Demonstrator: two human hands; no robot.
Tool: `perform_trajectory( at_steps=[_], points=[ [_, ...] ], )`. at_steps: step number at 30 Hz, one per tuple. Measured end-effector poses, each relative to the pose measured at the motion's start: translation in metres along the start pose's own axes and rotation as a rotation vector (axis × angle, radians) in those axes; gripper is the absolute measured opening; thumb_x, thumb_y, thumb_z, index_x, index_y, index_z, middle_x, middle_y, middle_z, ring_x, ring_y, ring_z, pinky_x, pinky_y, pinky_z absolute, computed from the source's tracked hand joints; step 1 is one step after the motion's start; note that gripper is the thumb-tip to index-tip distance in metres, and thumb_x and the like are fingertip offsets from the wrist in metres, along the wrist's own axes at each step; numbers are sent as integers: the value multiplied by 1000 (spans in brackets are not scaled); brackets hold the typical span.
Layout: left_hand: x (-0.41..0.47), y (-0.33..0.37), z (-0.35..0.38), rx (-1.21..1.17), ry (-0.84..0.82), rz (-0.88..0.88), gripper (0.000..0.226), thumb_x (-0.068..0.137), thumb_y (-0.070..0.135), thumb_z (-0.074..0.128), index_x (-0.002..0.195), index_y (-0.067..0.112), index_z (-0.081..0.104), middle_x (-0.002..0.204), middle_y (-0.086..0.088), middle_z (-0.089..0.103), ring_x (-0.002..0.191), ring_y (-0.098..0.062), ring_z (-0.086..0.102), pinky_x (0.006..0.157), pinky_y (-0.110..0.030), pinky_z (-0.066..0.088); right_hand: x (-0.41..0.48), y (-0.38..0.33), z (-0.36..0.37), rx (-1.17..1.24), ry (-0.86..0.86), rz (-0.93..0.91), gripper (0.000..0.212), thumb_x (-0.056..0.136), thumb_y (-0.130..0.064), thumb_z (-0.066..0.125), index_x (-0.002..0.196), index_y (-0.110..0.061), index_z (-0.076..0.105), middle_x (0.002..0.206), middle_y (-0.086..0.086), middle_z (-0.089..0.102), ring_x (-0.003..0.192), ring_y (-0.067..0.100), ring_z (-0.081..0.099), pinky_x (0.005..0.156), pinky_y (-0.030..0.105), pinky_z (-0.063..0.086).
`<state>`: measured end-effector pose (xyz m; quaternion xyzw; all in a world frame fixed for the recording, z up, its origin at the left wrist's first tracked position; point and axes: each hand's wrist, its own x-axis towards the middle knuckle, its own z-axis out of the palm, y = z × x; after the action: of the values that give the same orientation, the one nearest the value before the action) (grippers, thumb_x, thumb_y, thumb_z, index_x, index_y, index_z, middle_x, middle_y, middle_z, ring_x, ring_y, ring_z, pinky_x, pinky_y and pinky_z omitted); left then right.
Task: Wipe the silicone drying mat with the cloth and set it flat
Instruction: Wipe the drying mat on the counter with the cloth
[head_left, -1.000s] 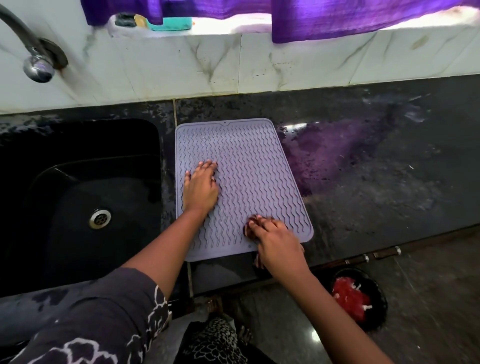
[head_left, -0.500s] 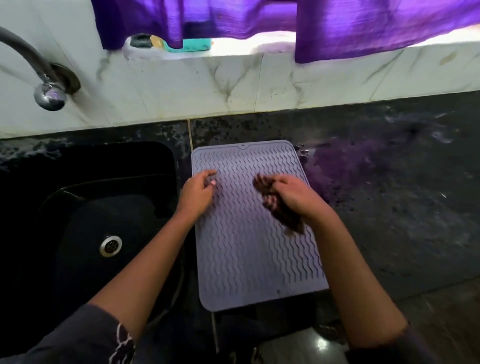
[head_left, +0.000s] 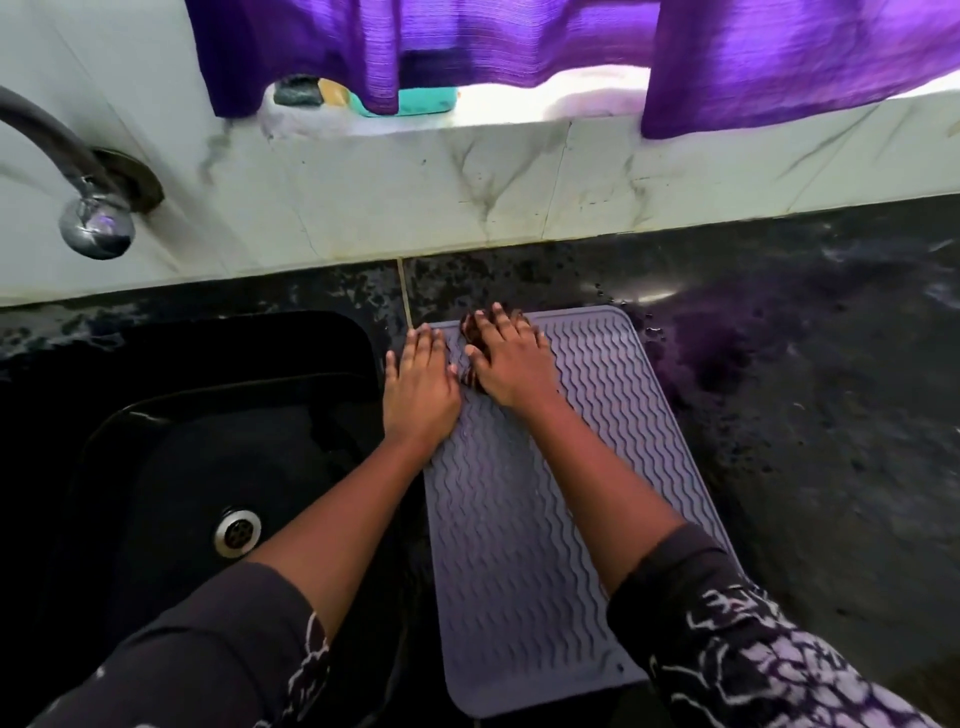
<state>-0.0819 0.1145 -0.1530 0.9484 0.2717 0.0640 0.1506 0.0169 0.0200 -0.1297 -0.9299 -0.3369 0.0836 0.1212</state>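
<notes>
Silicone drying mat (head_left: 524, 545): grey, wavy ribs, flat on dark countertop (head_left: 810, 415), near end reaching counter edge, left edge beside black sink (head_left: 171, 467). Left hand (head_left: 418, 387): palm down, fingers spread flat, pressing mat's far-left edge. Right hand (head_left: 511, 361): just beside left, fingers splayed, pressing dark cloth (head_left: 471, 332) onto mat's far-left corner; cloth mostly hidden under palm. Beyond: marble backsplash (head_left: 415, 197), tap (head_left: 96, 228), purple curtain (head_left: 571, 47).

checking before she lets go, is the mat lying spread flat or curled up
Spread flat: the mat lies fully open on the counter, no visible edge curled.
</notes>
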Motion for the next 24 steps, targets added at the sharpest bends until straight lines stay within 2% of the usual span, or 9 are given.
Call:
perform_trajectory(
  at_steps=[4, 9, 13, 16, 18, 21, 24],
  points=[
    [1, 1, -1, 9, -16, -8, 56, 98, 30, 27, 149, 11, 16, 158, -5, 14, 146, -18, 6, 116, -45, 0, -7, -5, 0, -16, 84, -28, 53, 91, -36, 38, 141, -19, 33, 148, 10, 35, 135, 30, 28, 109, 45, 24],
    [1, 2, -2, 9, -16, -2, 56, 98, 31, 25, 150, 13, 13, 159, -4, 13, 146, -18, 5, 116, -43, -2, -46, -3, 2, -51, 65, -4, 51, 90, -33, 41, 138, -20, 37, 143, 10, 41, 128, 30, 37, 101, 46, 37],
    [0, 2, -3, 15, -11, -2, 56, 98, 31, 24, 150, 13, 13, 159, -3, 13, 146, -17, 5, 116, -43, -3, -59, 3, -6, 61, 68, -19, 45, 89, -25, 45, 133, -16, 46, 134, 10, 50, 118, 27, 44, 97, 40, 37],
    [-1, 2, -4, 17, -11, 0, 56, 98, 31, 23, 150, 13, 12, 159, -3, 12, 146, -17, 4, 116, -42, -4, -37, -1, -20, 211, 180, 10, 41, 90, -19, 43, 130, -13, 49, 133, 11, 50, 117, 29, 44, 95, 40, 37],
    [-1, 2, -4, 18, -13, -3, 55, 99, 32, 22, 150, 13, 13, 159, -3, 12, 146, -16, 3, 116, -42, -4, -18, -8, -23, 188, 188, 18, 44, 91, -21, 42, 135, -14, 43, 142, 12, 42, 125, 32, 37, 101, 43, 34],
    [-1, 3, -3, 25, -16, -11, 56, 98, 31, 23, 150, 12, 14, 159, -3, 13, 146, -16, 4, 116, -42, -4, -2, -13, -15, 25, 53, 6, 51, 92, -30, 39, 141, -19, 32, 149, 10, 32, 135, 31, 26, 108, 47, 27],
    [0, 3, -3, 34, -8, -14, 56, 98, 31, 23, 150, 13, 14, 159, -3, 14, 146, -16, 4, 116, -43, -5, 0, -10, -11, -8, 36, 2, 52, 89, -32, 42, 139, -19, 36, 144, 10, 40, 130, 32, 34, 103, 46, 32]
  ],
)
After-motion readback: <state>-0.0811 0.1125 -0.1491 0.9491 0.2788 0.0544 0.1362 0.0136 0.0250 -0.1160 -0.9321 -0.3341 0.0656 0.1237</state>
